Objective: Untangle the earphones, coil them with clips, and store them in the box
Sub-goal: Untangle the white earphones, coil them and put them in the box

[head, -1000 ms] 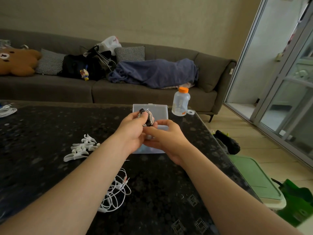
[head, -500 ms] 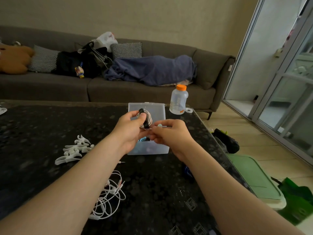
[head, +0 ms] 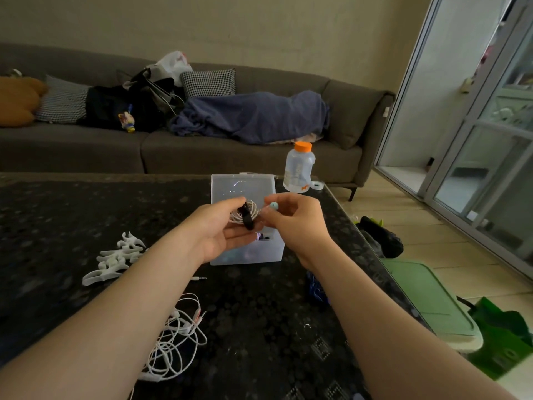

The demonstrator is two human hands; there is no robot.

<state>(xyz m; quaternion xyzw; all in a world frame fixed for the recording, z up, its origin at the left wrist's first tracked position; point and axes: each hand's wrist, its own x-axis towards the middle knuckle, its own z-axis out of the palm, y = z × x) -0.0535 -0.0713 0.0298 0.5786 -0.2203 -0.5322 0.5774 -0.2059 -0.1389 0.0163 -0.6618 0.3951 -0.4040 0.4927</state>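
Note:
My left hand (head: 223,230) holds a small coil of white earphones (head: 250,212) bound by a black clip (head: 247,217), just above the clear plastic box (head: 245,186). My right hand (head: 297,223) is right beside the coil and pinches its loose end with curled fingers. The box stands open on the dark table, its lid raised at the back; dark items lie inside, half hidden by my hands. A tangle of white earphones (head: 176,339) lies on the table under my left forearm. Several white clips (head: 115,259) lie in a heap to the left.
A plastic bottle with an orange cap (head: 298,168) stands right of the box near the table's far corner. A blue object (head: 315,290) lies by my right forearm. The table's right edge drops to a floor with a green lid (head: 427,301). A sofa stands behind.
Both hands have stayed over the box with the coil. My right hand has drawn slightly away to the right, its fingers now at the coil's side. The view has shifted right.

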